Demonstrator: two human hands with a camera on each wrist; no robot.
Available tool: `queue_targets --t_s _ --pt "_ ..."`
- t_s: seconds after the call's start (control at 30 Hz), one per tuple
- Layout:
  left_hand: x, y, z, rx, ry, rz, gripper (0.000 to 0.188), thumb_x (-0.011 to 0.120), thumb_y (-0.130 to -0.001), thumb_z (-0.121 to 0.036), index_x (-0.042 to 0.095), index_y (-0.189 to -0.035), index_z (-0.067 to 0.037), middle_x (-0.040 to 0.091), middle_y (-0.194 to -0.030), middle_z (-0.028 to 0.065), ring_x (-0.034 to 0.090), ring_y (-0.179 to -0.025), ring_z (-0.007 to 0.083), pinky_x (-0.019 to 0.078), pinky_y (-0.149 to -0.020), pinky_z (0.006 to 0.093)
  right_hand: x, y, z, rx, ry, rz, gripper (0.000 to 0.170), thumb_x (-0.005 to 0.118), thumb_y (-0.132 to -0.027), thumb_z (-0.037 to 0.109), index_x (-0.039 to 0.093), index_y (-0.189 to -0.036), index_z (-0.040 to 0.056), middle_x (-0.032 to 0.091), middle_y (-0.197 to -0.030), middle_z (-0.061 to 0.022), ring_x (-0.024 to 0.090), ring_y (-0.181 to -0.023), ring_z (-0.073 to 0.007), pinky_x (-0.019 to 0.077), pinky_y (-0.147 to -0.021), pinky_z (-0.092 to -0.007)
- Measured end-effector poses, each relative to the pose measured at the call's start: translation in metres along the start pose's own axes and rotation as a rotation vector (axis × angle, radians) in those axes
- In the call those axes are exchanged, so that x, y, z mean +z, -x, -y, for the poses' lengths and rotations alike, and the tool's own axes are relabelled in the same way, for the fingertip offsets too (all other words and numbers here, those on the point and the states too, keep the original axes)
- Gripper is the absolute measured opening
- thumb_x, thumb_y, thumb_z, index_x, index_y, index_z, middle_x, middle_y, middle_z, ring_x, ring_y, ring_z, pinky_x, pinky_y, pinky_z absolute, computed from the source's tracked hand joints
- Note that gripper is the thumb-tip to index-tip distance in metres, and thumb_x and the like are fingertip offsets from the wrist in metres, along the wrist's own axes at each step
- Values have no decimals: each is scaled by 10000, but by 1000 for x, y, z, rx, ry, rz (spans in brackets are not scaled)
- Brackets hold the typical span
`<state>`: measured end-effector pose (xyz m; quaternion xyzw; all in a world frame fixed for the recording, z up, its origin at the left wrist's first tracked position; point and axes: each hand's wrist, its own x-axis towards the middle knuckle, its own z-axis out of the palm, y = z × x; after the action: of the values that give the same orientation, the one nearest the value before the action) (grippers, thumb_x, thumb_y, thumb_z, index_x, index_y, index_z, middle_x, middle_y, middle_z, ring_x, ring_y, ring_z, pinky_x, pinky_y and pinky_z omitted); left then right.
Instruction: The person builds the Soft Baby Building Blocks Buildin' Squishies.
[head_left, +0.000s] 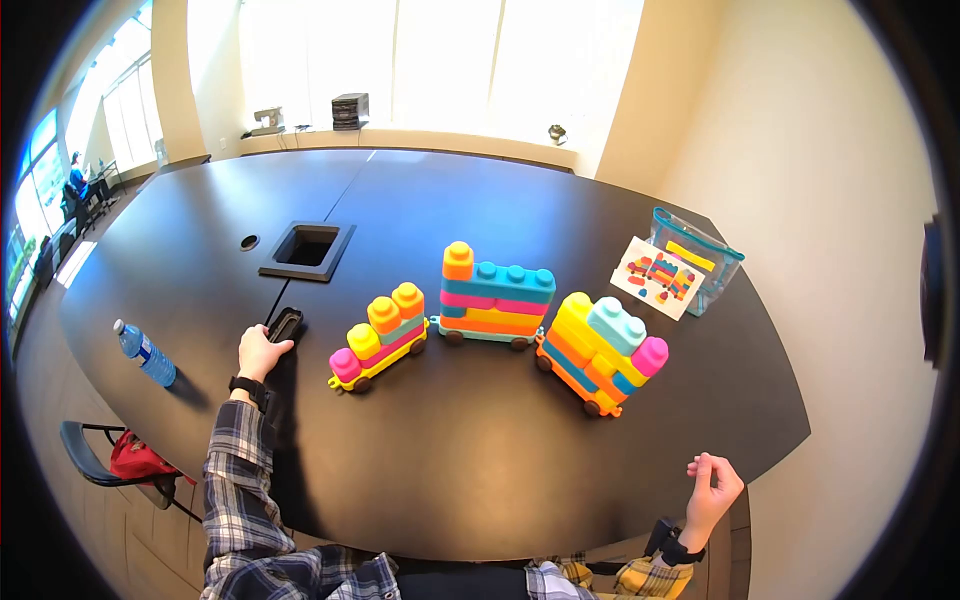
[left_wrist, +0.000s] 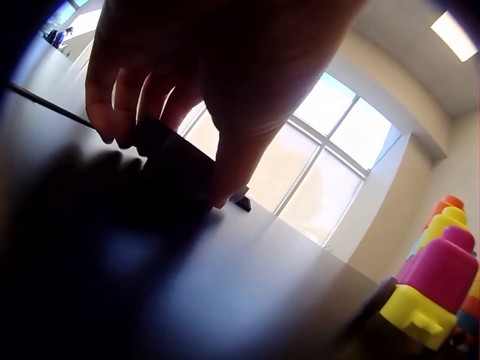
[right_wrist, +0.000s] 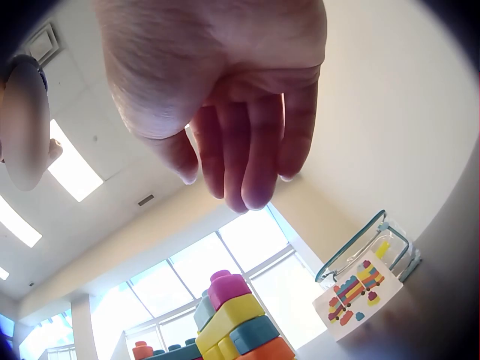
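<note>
My left hand (head_left: 260, 354) grips a small black oblong object (head_left: 287, 324) with a hollow-looking top, at the left of the table. In the left wrist view, the thumb and fingers are on either side of this dark object (left_wrist: 176, 161), whose kind I cannot tell. To its right stands a toy train of building blocks in three linked cars: a stepped yellow car (head_left: 378, 345), a teal middle car (head_left: 497, 305) and an orange car (head_left: 598, 355). My right hand (head_left: 715, 490) hovers off the table's near right edge, fingers loosely bent, holding nothing.
A water bottle (head_left: 146, 354) stands at the left. Behind the left hand, the dark table (head_left: 450, 450) has a square opening with a raised frame (head_left: 270, 268). At the right, a picture card (head_left: 657, 278) leans on a clear bag (head_left: 722, 262). A chair (head_left: 90, 458) holds a red bag (head_left: 140, 457).
</note>
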<state>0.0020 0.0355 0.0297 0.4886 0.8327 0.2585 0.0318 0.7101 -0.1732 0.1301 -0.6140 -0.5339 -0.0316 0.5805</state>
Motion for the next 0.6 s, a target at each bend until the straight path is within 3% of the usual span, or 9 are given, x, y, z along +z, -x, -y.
queue_targets --t_s 0.03,0.13,0.2,0.33,0.43,0.47,0.5,0.53,0.6 --pt "-1 1 1 49 28 -30 565 944 -669 -392 719 -964 34 736 -942 200 720 -919 364 570 -860 435 1 -1 -1 -1 -21 24 196 701 -986 77 692 -843 -57 698 -744 -79 674 -660 -141 548 -632 -273" --pt "-20 4 -8 136 216 -32 524 944 -686 -341 728 -980 35 748 -946 186 726 -882 309 569 -837 401 9 -11 11 -7 -82 56 192 703 -979 79 694 -841 -53 697 -746 -82 673 -657 -146 537 -627 -270" --pt "-68 30 -64 293 436 -6 485 932 -726 -243 729 -1067 36 754 -930 116 696 -845 168 560 -789 339 14 -21 24 -50 -196 114 190 703 -975 81 697 -834 -46 698 -746 -85 671 -657 -149 531 -634 -267" --pt "-169 109 -174 613 680 79 534 917 -763 -108 698 -1231 29 734 -1048 60 659 -900 109 539 -778 270 31 -58 64 -235 -221 236 206 752 -946 153 709 -1019 -34 741 -924 -122 691 -710 -167 550 -757 -310" --pt "-226 161 -225 935 659 55 645 956 -698 -135 689 -1264 20 727 -1065 82 686 -929 126 546 -799 276 49 -82 114 -452 -363 292 575 823 -900 300 612 -1305 -50 717 -1175 -208 719 -796 -214 560 -818 -343" --pt "-249 179 -235 870 540 151 733 933 -647 -120 653 -1297 72 687 -1205 118 666 -1124 189 512 -1003 312 55 -86 136 -496 -422 320 707 843 -885 352 565 -1391 -58 699 -1243 -236 731 -832 -235 564 -837 -354" --pt "-253 181 -242 1123 634 153 815 952 -611 -167 632 -1310 102 678 -1232 148 663 -1158 217 505 -1025 330 60 -91 157 -535 -517 390 800 852 -877 387 515 -1446 -63 673 -1298 -259 741 -883 -266 565 -878 -373" --pt "-239 175 -242 1243 986 241 923 958 -602 -194 570 -1376 127 651 -1311 203 659 -1205 266 495 -1070 356 67 -93 174 -568 -613 455 893 862 -869 422 465 -1501 -69 646 -1353 -282 750 -933 -296 566 -918 -393" --pt "-241 175 -243 1387 982 165 1061 975 -653 -240 442 -1494 130 527 -1501 291 556 -1397 361 420 -1200 412 96 -83 200 -635 -909 402 976 793 -909 509 355 -1592 -33 567 -1480 -275 665 -1254 -384 460 -1182 -459"
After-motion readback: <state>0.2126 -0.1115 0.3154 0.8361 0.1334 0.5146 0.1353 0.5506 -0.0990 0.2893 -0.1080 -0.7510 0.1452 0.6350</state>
